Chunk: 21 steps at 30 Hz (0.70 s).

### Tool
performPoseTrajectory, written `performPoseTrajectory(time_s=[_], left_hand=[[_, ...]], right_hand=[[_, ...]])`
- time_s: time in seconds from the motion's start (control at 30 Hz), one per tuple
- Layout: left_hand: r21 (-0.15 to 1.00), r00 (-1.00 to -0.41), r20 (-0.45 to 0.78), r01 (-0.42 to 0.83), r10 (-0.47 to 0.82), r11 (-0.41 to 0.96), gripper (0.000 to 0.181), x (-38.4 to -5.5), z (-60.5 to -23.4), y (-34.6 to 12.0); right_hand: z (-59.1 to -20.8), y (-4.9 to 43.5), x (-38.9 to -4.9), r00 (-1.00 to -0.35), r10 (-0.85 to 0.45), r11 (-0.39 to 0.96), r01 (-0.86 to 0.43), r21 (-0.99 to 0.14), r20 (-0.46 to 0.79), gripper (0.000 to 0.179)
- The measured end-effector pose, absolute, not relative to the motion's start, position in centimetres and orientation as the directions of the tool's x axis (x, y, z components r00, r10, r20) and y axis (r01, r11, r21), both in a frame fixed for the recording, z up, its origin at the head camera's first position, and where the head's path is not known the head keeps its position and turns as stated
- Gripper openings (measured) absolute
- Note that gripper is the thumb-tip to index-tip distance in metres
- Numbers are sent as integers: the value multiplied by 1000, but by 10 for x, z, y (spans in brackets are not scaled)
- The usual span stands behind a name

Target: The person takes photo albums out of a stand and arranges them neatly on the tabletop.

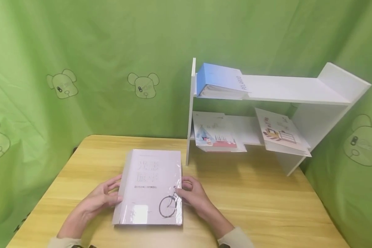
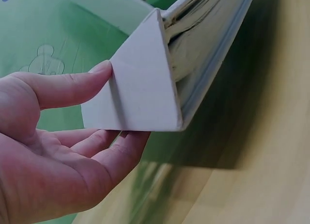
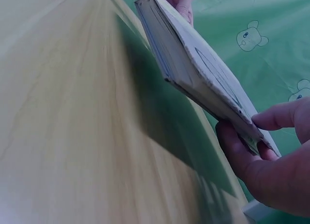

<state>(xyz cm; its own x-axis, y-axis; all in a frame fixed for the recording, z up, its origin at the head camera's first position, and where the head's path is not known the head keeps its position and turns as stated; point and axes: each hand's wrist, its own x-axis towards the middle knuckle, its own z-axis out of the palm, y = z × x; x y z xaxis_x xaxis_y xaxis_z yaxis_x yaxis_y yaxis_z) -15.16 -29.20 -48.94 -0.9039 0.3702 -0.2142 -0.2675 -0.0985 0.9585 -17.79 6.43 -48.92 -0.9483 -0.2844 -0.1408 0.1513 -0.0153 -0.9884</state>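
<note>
A thick white album (image 1: 148, 194) with a bicycle printed on its glossy cover is held in front of the body, front cover up. On its left side, my left hand (image 1: 97, 198) grips the spine (image 2: 138, 83), thumb on the spine's face and fingers underneath. My right hand (image 1: 196, 198) pinches the opposite edge, with the thumb on the cover near the bicycle and fingers below. The right wrist view shows the album's page edges (image 3: 179, 64) between the covers. In both wrist views the album is raised off the wooden table (image 1: 254, 206), its shadow falling beneath it.
At the back right stands a white two-level shelf (image 1: 282, 88). A blue album (image 1: 221, 79) lies on its upper level at the left. Below are an album with a tent picture (image 1: 215, 132) and another illustrated album (image 1: 282, 132), both jutting forward. A green curtain (image 1: 105, 113) hangs behind.
</note>
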Motion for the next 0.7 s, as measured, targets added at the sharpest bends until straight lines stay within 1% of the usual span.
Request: performPoseTrajectory(time_s=[0.27,0.5,0.7], left_hand=[[962,-912,-228,-265,340,-63,93,-161,-483,-315],[950,-915,-288,-310,284,-36,93,-176,-485,-313],[949,-923,-297,-314,246,-33,92,-187,-484,-321]], right_hand=[[-490,36,-193,-947,-283,10,155,-988,-152,46],[-492,29,-205,-951,-250,21,182,-983,-182,53],[-492,17,-217,-949,-248,13,198,-980,-195,57]])
